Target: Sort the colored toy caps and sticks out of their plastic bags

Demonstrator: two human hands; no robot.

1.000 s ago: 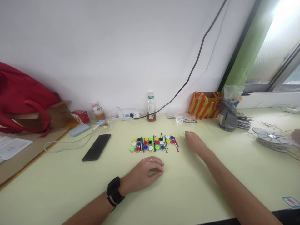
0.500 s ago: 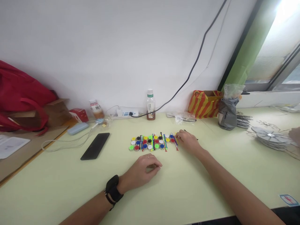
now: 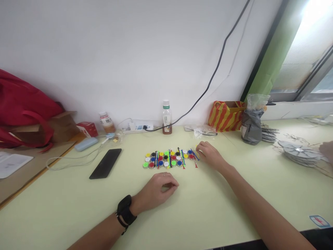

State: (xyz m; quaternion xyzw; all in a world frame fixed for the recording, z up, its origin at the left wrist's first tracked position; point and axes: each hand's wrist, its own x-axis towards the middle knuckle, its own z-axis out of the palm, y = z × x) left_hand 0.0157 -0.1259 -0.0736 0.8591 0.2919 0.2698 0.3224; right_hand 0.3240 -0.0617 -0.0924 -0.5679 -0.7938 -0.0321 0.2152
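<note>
Small round discs (image 3: 165, 157) in several colours lie in close rows on the pale table, with thin coloured sticks (image 3: 170, 159) laid in bundles across them. My right hand (image 3: 209, 156) is at the right end of the rows, fingertips closed together. A bit of a yellow stick (image 3: 197, 146) shows at those fingertips; the rest is hidden. Just left of that hand lie a blue stick (image 3: 196, 156) and a red-and-white stick (image 3: 195, 161). My left hand (image 3: 158, 187) rests on the table in front of the discs, thumb and forefinger together, with nothing visible between them.
A black phone (image 3: 105, 163) lies to the left. Behind stand a drink bottle (image 3: 167, 119), a power strip (image 3: 144, 125) and a striped bag (image 3: 225, 116). Grey round plates (image 3: 299, 152) are stacked at the right, near another person's hand (image 3: 327, 152). A black cable (image 3: 208, 85) hangs down the wall.
My right hand has shifted slightly right, uncovering more of the blue stick. A yellow bit now shows at its fingertips. My left hand stays nearly still.
</note>
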